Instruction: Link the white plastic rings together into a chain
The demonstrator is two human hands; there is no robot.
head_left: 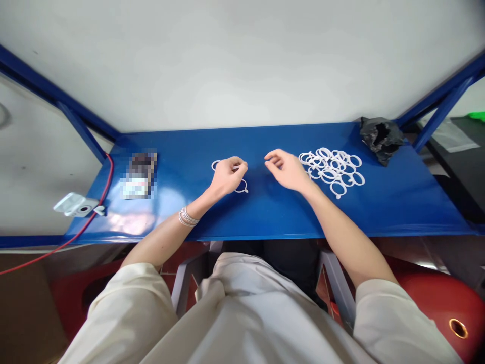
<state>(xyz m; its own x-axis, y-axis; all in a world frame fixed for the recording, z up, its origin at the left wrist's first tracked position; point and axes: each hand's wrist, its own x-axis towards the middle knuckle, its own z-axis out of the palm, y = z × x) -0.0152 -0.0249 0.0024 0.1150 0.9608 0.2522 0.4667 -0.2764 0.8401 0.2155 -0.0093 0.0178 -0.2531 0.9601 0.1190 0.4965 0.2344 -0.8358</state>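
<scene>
My left hand is closed in a pinch just left of the table's middle, with a small whitish bit showing between thumb and fingers. One white ring peeks out from behind this hand on its far left side. Another white ring with a small round tab shows below the fingers; the hand hides part of both. To the right, my right hand hovers with curled fingers, thumb and forefinger apart, nothing visible between them. Right beside it lies a loose pile of several white rings, thin and tabbed.
The blue table meets a pale wall behind. A crumpled black plastic bag lies at the back right. On the left are a blurred-out item, a white earbud case and a red cable. Blue frame bars rise at both sides.
</scene>
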